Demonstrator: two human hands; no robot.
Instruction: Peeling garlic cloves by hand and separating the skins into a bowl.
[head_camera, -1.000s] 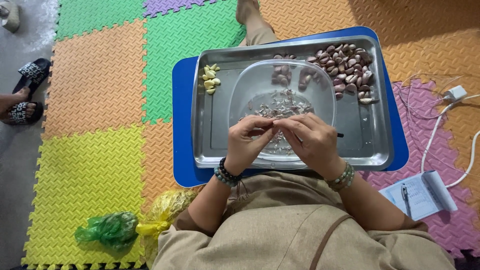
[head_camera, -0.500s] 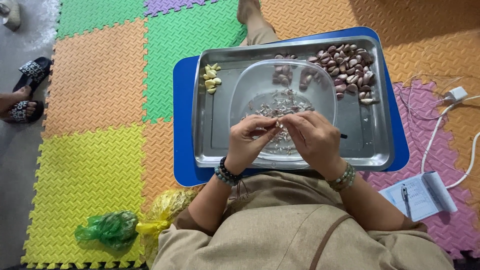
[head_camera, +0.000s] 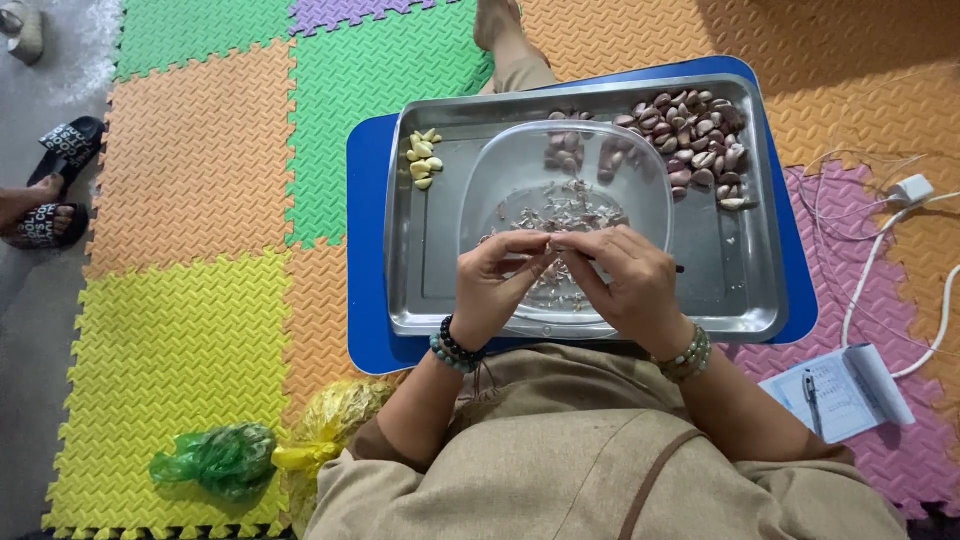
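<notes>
Barely anything has moved since a second ago, both hands are still parked together over the clear bowl (head_camera: 568, 215) so the skins drop into it. The left hand (head_camera: 497, 283) and right hand (head_camera: 625, 280) meet fingertip to fingertip, pinching a garlic clove (head_camera: 553, 243) between them. Unpeeled cloves (head_camera: 695, 150) sit in the metal tray's (head_camera: 735, 270) far right corner, peeled cloves (head_camera: 422, 158) at far left.

I see khaki top, brown strap across it; left hand (head_camera: 497, 283) wears dark and teal bead bracelets, right hand (head_camera: 628, 283) green-beige ones.
</notes>
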